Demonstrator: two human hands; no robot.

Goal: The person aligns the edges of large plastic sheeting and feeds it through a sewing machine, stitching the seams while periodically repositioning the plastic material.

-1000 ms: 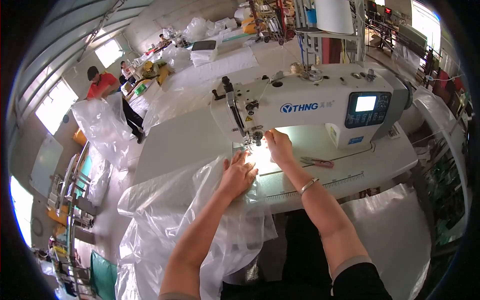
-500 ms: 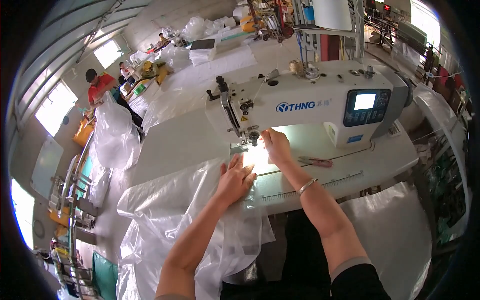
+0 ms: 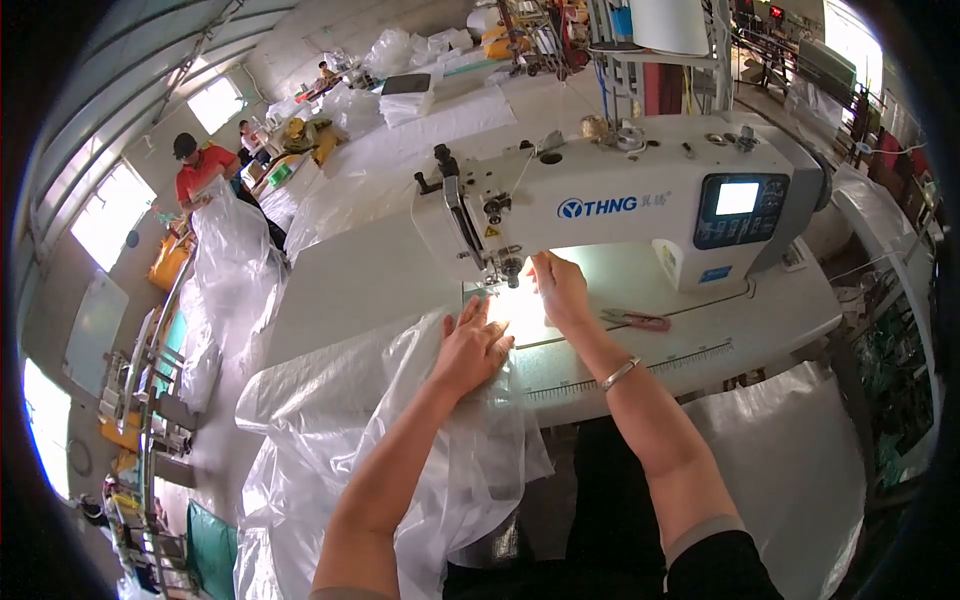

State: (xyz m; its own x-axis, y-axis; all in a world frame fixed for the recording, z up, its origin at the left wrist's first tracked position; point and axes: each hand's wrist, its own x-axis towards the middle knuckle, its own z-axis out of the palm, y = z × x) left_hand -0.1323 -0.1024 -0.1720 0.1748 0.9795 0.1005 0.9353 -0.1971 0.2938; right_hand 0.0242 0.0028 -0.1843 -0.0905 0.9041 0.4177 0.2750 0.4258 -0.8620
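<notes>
A white industrial sewing machine [image 3: 655, 228] stands before me, its lamp glaring on the bed under the needle. My left hand [image 3: 470, 352] lies flat, fingers apart, on a translucent white plastic sheet [image 3: 400, 440] just left of the needle. That sheet drapes over the table's front edge. Close to the right of the needle, my right hand [image 3: 560, 290] has its fingertips pinched together; glare hides what they may hold. Thread snips [image 3: 638, 320] with a reddish handle rest on the table, right of that hand.
A printed ruler [image 3: 630, 370] runs along the table's front edge. Silvery sheeting [image 3: 780, 450] hangs at lower right. A thread cone [image 3: 668, 25] stands behind the machine. At left, a person in red [image 3: 205, 172] handles a large plastic sheet [image 3: 232, 260]. White stacks [image 3: 405, 105] lie farther back.
The view has shifted slightly. Both my hands keep nearly the same places by the needle. The person at left has moved the plastic they hold, which now hangs longer and narrower.
</notes>
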